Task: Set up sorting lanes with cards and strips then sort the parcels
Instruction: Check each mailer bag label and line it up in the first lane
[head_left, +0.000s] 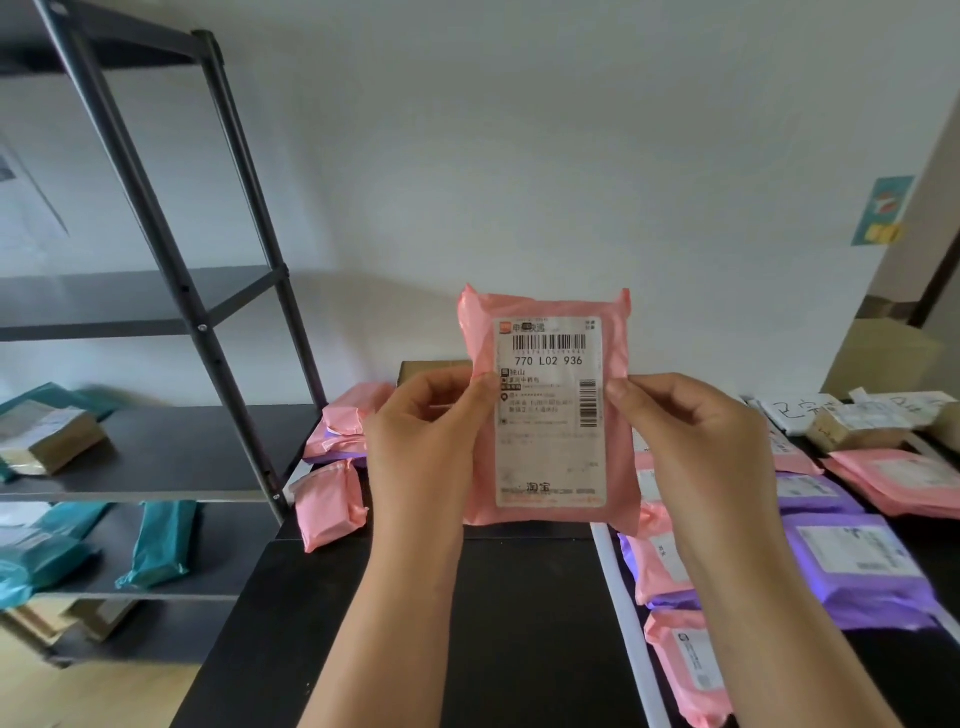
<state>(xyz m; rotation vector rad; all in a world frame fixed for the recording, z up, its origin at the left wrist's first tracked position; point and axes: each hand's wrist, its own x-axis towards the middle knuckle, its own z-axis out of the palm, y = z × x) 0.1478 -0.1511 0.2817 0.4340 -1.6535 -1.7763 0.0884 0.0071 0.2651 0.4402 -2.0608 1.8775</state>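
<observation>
A pink parcel (549, 410) with a white shipping label facing me is held upright above the black table (519, 623). My left hand (426, 441) pinches its left edge and my right hand (691, 447) pinches its right edge. A white strip (626, 623) runs down the table on the right, marking a lane. Beyond it lie pink parcels (685, 670) and purple parcels (857, 566) in rows. White handwritten cards (795, 413) sit at the far right end.
More pink parcels (332, 499) are piled at the table's far left beside a cardboard box (431, 369). A black metal shelf (156, 452) stands left, holding teal parcels (161, 545) and a brown box (52, 436). Small brown boxes (852, 431) lie far right.
</observation>
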